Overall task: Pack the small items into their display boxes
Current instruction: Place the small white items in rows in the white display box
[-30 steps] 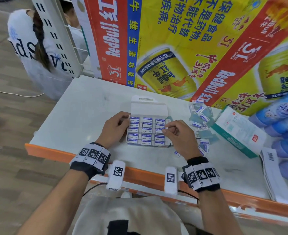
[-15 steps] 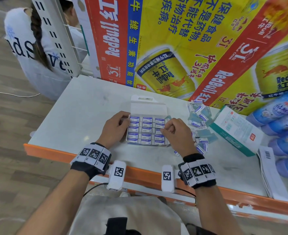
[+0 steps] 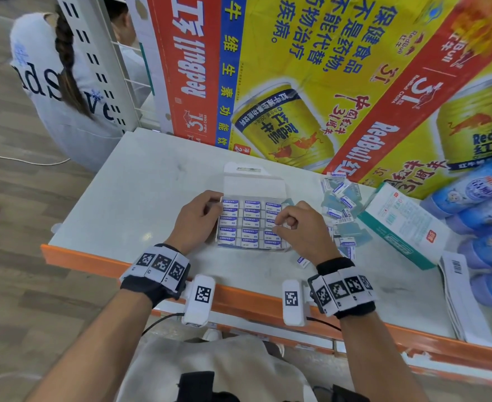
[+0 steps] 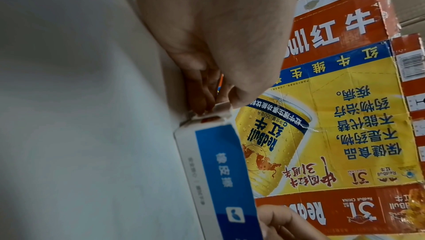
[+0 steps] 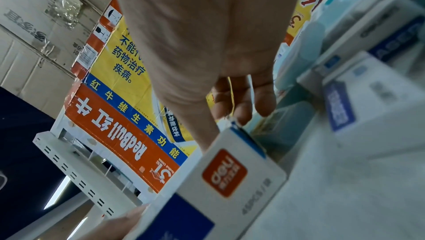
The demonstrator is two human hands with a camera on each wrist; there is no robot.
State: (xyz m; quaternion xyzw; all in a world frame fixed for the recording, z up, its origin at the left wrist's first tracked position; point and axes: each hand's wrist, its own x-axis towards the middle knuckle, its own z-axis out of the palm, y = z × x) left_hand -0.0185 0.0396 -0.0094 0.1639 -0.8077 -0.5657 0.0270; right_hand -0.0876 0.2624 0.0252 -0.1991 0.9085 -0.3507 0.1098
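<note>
While the left hand [image 3: 196, 218] holds the left wall of the display box [image 3: 252, 223] at the centre of the frame as before, the right hand [image 3: 298, 227] has moved slightly up along the right column of erasers [image 3: 252, 204]. Its fingers are curled; it seems to pinch one eraser, but I cannot tell. The box looks nearly full, and loose erasers [image 3: 339, 198] wait on the surface [image 3: 140, 198] to the right.

A white display box [image 3: 253, 184] is lying flat on the surface [image 3: 140, 198], its lid flap standing open at the far side. Small white-and-blue erasers [image 3: 252, 221] labelled ERASER are filling it in three neat columns. More loose erasers [image 3: 339, 198] are lying scattered just right of the box, some face up, some tilted, and one stray eraser [image 3: 302, 261] is sitting near its front right corner.
</note>
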